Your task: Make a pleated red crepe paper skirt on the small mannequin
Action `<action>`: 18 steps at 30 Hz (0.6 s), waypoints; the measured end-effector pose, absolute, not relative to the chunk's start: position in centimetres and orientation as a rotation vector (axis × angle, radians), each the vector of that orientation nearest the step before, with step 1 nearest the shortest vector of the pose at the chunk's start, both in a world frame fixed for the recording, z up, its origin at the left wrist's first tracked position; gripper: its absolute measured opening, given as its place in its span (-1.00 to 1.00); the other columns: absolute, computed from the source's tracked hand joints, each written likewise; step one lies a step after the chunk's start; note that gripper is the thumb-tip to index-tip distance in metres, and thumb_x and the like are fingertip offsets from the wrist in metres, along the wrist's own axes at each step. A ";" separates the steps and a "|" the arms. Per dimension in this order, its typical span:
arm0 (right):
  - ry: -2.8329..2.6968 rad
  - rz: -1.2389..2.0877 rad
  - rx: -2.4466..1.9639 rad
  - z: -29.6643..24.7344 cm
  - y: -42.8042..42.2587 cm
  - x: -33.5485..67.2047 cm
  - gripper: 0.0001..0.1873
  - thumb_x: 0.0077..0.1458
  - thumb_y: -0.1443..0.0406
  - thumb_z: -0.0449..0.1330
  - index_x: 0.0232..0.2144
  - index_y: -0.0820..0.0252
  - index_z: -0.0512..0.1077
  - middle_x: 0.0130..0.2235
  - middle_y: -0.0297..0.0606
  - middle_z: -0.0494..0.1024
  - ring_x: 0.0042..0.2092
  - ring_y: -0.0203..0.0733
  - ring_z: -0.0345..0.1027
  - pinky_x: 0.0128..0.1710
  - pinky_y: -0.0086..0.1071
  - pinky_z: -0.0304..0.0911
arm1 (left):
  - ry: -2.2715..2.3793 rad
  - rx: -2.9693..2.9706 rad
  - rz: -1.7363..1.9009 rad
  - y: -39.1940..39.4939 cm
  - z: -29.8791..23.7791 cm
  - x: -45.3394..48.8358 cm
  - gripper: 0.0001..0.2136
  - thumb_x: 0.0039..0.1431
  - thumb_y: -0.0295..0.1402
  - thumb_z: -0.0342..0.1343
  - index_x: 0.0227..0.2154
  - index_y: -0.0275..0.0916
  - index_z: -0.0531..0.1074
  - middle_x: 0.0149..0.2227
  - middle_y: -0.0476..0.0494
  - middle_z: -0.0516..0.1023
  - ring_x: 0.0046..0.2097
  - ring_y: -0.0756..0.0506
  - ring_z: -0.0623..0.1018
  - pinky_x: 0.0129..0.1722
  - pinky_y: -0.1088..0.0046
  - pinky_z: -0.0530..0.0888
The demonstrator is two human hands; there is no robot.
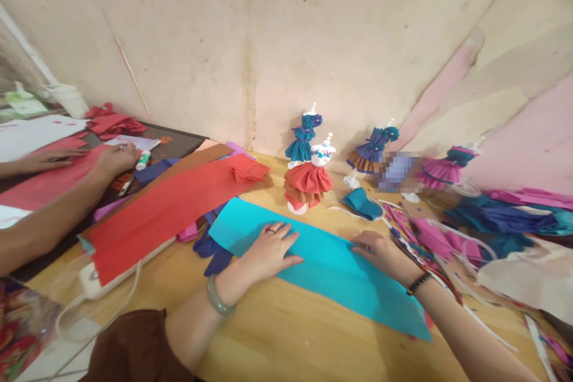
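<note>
A long turquoise sheet [340, 274], of thin cloth or crepe paper, lies slantwise on the wooden table, with a faint lengthwise crease. My left hand [272, 250], with a ring and a green bangle, rests flat on its left part, fingers spread. At the sheet's far edge is my right hand [376, 250], a beaded bracelet at the wrist. Its fingers are bent together on that edge; the fingertips are partly hidden. Beyond the sheet stands a small dress form in a red and brown ruffled skirt [308, 182]. Dark blue scraps [219, 256] stick out under the left end.
Red and brown sheets [165, 209] lie over a white power strip [92, 280] with a cord. More dressed mini forms, among them a teal one [302, 137], line the wall. Coloured scraps [434, 236] pile at right. A co-worker's hands [116, 160] rest at left near a glue stick [143, 159].
</note>
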State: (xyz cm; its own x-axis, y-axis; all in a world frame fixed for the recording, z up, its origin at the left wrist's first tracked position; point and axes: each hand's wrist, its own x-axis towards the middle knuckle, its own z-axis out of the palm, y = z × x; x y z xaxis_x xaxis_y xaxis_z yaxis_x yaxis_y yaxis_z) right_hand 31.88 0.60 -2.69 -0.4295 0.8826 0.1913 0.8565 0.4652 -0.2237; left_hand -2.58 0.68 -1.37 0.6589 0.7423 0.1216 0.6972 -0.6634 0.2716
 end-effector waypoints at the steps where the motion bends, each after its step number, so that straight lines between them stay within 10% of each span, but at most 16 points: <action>1: -2.441 0.132 -1.472 -2.3 0.3 31.7 -0.70 0.29 0.17 0.03 -0.25 0.10 0.55 -0.27 -0.18 0.63 -0.22 -0.09 0.56 -0.16 -0.22 0.49 | 1.202 2.668 0.372 1.0 -1.0 -2.7 -0.47 0.31 -0.02 0.00 0.22 -0.20 0.30 0.26 -0.30 0.36 0.28 -0.29 0.32 0.19 0.08 0.33; 9: -2.425 -0.148 -1.374 -0.1 -4.7 31.6 -0.72 0.35 0.25 -0.05 -0.07 0.10 0.43 -0.19 -0.21 0.65 -0.21 -0.13 0.59 -0.24 -0.32 0.50 | 1.734 2.585 0.753 4.4 -0.6 -6.4 -0.51 0.22 -0.59 -0.12 0.20 -0.30 0.31 0.22 -0.37 0.39 0.31 -0.34 0.25 0.24 -0.07 0.20; 18: -2.171 -0.099 -1.533 0.3 -9.3 33.0 -0.75 0.32 0.14 0.01 -0.12 0.01 0.46 -0.22 -0.26 0.69 -0.25 -0.07 0.62 -0.30 -0.34 0.52 | 1.891 2.474 1.019 4.2 1.5 -7.5 -0.76 0.08 -0.57 0.02 -0.36 -0.14 0.55 -0.16 -0.18 0.57 0.11 -0.26 0.44 0.28 -0.12 0.09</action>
